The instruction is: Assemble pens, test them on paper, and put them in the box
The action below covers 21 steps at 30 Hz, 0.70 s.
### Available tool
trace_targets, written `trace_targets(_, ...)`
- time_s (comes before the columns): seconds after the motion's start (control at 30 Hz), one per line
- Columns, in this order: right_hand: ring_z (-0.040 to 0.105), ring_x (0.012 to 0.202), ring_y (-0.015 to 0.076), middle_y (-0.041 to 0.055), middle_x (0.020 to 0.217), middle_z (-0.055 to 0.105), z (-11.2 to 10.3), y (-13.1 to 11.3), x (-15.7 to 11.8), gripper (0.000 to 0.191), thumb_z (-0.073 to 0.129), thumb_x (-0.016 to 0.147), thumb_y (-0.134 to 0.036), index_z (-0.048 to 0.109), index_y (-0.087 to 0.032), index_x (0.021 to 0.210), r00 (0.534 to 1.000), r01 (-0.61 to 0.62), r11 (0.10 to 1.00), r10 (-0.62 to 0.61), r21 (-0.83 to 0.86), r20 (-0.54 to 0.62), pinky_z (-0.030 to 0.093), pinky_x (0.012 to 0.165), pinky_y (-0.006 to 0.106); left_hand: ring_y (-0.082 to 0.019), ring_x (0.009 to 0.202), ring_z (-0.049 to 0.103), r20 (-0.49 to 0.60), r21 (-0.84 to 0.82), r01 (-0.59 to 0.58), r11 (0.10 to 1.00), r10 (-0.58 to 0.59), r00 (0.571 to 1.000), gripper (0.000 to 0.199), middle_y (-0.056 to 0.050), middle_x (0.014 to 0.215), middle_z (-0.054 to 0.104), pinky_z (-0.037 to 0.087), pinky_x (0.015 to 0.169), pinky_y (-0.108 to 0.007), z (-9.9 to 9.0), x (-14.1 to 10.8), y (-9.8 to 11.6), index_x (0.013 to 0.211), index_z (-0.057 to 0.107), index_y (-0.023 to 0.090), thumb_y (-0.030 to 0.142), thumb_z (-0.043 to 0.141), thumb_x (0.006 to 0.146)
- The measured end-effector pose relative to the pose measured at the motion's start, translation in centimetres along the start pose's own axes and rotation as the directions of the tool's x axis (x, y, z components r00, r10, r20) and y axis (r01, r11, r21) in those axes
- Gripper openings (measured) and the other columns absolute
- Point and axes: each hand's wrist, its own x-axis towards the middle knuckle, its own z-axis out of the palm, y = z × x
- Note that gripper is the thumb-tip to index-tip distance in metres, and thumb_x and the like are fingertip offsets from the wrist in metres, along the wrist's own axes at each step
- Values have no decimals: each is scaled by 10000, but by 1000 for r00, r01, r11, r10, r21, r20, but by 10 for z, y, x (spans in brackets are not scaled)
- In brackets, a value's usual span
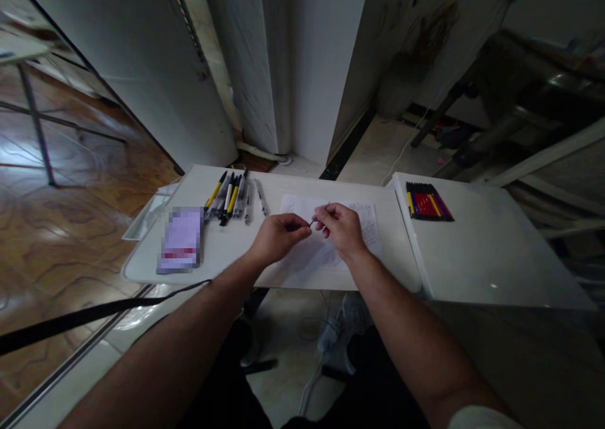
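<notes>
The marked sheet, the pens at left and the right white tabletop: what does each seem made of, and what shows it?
Sheet: apparently matte paper, by its thin, flat look. Pens: probably plastic; some barrels look clear, others yellow. Tabletop: smooth and glossy with a bright reflection, perhaps laminate or lacquer.

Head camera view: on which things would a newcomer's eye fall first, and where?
Probably first on the left hand and right hand, holding a thin dark item over written paper at the centre. Then perhaps on the bunch of pens to the left, and the red, yellow and blue row of pen-like items on the white surface at right.
</notes>
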Motion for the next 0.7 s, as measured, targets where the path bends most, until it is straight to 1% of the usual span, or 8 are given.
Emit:
trace_targets(0.17,550,541,90,16,698,664,1,-5,-2,261,726,718,-414,648,-165,721,1000,2,1000,-2,18,-5,362,408,187,-120,630,576,4,41,-30,999,30,1000,205,-15,711,695,421,561,-214,4,0,-3,791,717,159,354,659,766)
trace_targets(0.3,510,535,86,-10,671,627,-4,-6,2,251,695,729,-426,670,-179,768,994,39,998,-35,40,-108,358,431,198,-115,561,549,12,79,36,996,-37,999,194,-2,636,663,398,522,-218,-4,1,0,757,708,163,351,659,747)
trace_targets(0.37,498,522,92,-23,636,603,-9,-5,6,248,664,745,-430,656,-182,745,986,28,999,-33,-36,-165,353,445,210,-114,518,529,-28,73,105,992,-103,994,201,3,595,641,386,502,-226,-12,1,0,753,703,161,357,664,736)
trace_targets(0.43,491,515,101,-29,577,578,-14,0,9,237,646,747,-407,638,-182,673,988,-3,969,-34,-245,-150,363,481,225,-116,506,522,-108,73,167,983,-158,981,213,2,584,636,380,495,-233,-20,1,0,750,702,158,367,674,721)
trace_targets(0.5,513,539,113,-25,546,578,-15,5,10,222,644,734,-364,630,-182,606,999,-15,862,-13,-508,-51,379,538,239,-114,503,511,-178,86,203,975,-186,966,233,1,582,634,370,491,-236,-27,1,0,743,704,156,386,679,716)
trace_targets(0.57,550,581,127,-12,566,613,-13,9,7,198,639,724,-325,638,-185,584,998,3,714,40,-701,45,380,579,246,-107,488,488,-216,105,224,969,-198,956,250,6,564,621,354,482,-236,-31,0,1,738,705,155,403,678,718)
trace_targets(0.63,573,604,135,2,594,645,-9,11,4,190,620,732,-309,652,-191,586,991,32,590,90,-807,104,366,584,249,-105,475,472,-231,135,242,961,-207,951,253,11,544,607,344,474,-237,-31,-1,3,734,706,155,405,678,717)
trace_targets(0.7,582,609,140,15,608,662,-4,11,1,204,600,748,-309,663,-198,590,984,58,508,117,-860,135,349,569,253,-111,482,488,-227,185,253,950,-209,951,234,8,547,615,346,476,-240,-30,-1,4,736,710,158,388,679,711)
